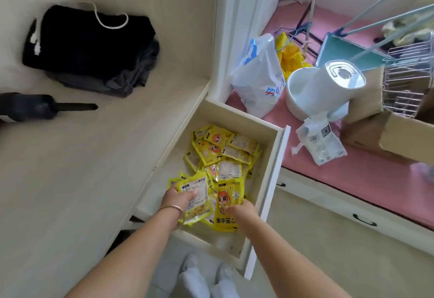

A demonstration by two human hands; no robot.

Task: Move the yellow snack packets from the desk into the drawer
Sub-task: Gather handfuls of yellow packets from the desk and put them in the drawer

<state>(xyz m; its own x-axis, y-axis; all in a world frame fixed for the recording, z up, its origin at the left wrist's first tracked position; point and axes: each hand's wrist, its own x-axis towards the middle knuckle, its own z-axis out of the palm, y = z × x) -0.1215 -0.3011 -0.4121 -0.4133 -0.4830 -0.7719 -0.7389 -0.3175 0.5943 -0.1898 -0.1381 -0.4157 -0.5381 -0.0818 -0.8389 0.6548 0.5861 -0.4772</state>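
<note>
- Drawer [267, 157]: pulled open from under the desk [82, 157], pale wood inside, white front panel at the right edge
- Yellow snack packets [225, 154]: a loose overlapping pile lies on the drawer floor, some face up showing a cartoon figure, some showing the printed back; none seen on the desk top
- Left hand [175, 198]: reaches into the near part of the drawer, fingers curled round a packet [195, 186] lying back side up, thumb on top of it; a thin bangle [172, 211] sits on the wrist
- Right hand [239, 208]: also inside the drawer, fingers curled and pinching a packet with an orange-haired cartoon figure [229, 198]; that packet stands tilted, its lower end toward the near drawer wall
- The two held packets lie just beside each other, above further packets at the near end of the drawer
- Desk top: folded black garment with a white cord [89, 39] at the far left, over a grey garment [131, 79]; a dark handheld device [35, 107] nearer the left edge
- Beyond the drawer, on a pink surface [352, 180]: a white plastic bag [258, 79], a white appliance with a bowl [324, 88], a small white parcel [321, 145], cardboard boxes [387, 133] and a wire rack [408, 79]
- Below: two feet in pale socks [204, 276] on the floor
</note>
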